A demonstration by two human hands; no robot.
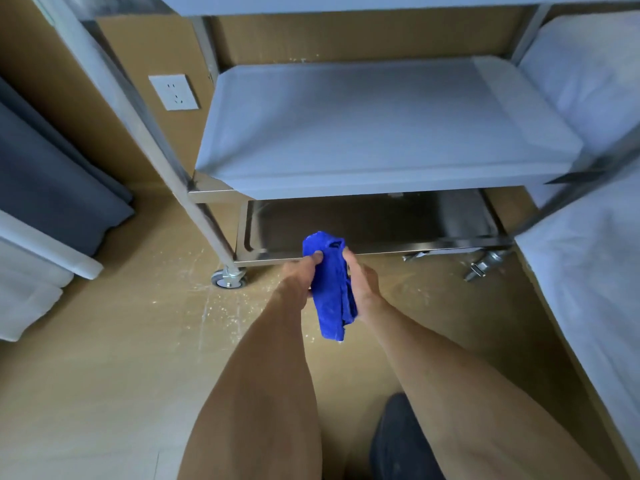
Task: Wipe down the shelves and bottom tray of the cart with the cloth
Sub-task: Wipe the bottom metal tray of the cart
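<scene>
A bunched blue cloth (331,289) hangs upright between both my hands, just in front of the cart. My left hand (300,271) pinches its upper left part. My right hand (360,282) grips its right side. Behind the cloth lies the cart's shiny steel bottom tray (415,223), low above the floor. Above it sits the pale grey middle shelf (381,126). The underside edge of the top shelf (346,3) shows at the frame's top. The cloth touches neither shelf nor tray.
A steel cart post (138,109) runs down to a caster wheel (230,278) at the left. Dark curtains (52,174) hang far left, a wall socket (174,91) behind. White bedding (588,254) lies at the right. My dark shoe (398,441) is on the scuffed floor.
</scene>
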